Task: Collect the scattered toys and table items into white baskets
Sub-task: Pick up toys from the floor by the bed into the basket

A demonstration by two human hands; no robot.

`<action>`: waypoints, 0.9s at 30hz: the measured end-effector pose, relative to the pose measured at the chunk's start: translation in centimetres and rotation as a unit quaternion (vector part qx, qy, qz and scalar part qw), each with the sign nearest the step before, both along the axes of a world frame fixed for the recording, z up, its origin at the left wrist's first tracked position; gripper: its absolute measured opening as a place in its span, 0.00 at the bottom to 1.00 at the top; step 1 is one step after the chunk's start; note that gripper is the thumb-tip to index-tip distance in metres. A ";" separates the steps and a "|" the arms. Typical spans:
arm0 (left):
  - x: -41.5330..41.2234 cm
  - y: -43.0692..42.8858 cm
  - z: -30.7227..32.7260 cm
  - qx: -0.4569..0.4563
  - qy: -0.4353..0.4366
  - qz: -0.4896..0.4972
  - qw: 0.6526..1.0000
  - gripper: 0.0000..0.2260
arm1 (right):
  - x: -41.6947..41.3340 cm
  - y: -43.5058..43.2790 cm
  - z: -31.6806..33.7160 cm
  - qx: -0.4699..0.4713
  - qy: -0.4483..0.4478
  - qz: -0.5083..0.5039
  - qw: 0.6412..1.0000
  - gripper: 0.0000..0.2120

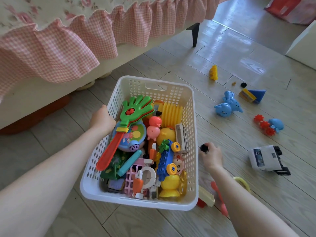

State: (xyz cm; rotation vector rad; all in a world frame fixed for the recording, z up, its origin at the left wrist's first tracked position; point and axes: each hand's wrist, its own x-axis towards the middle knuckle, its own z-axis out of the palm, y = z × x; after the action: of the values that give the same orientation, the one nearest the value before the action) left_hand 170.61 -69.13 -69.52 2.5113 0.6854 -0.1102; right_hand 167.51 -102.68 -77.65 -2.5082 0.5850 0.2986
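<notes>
White basket (136, 202), one, gripped by left hand (102, 119); right hand (212, 156) pinches one black round piece (204, 147).

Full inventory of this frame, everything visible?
basket: 1, white, floor centre, full of toys
clapper: 1, green with red handle, on top in basket
truck: 1, white, on its side, floor right
blue figures: about 3, floor right
cone: 1, blue, floor far right
gears: 3, red, beside one blue figure
black piece: 1, small, round, in right hand
frill: 1, pink check, top left
left hand: grips basket's left rim
right hand: pinches black piece beside basket
</notes>
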 end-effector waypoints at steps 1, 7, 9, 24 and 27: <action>0.0 0.0 0.0 -0.002 0.000 0.001 1.000 0.10 | 0.0 0.0 -0.1 -0.003 -0.005 -0.003 1.000 0.13; -0.1 0.0 0.1 0.006 0.005 0.000 1.000 0.10 | 0.0 0.1 0.6 0.037 -0.052 -0.015 0.998 0.10; -0.2 -0.1 0.2 0.006 0.004 -0.001 1.000 0.10 | 0.0 0.8 2.1 0.100 -0.099 -0.038 0.989 0.11; -0.4 -0.3 0.7 -0.007 0.004 -0.002 1.000 0.11 | -1.1 6.3 8.9 0.225 -0.180 0.031 0.957 0.21; -0.4 -0.5 0.9 -0.009 0.004 -0.006 1.000 0.12 | -1.9 6.9 8.8 0.327 -0.143 0.018 0.934 0.12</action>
State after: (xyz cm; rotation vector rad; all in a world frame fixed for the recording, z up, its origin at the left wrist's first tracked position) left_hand 170.20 -69.60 -68.60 2.4982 0.6708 -0.1304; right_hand 165.57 -95.82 -68.86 -1.8671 0.2591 0.1072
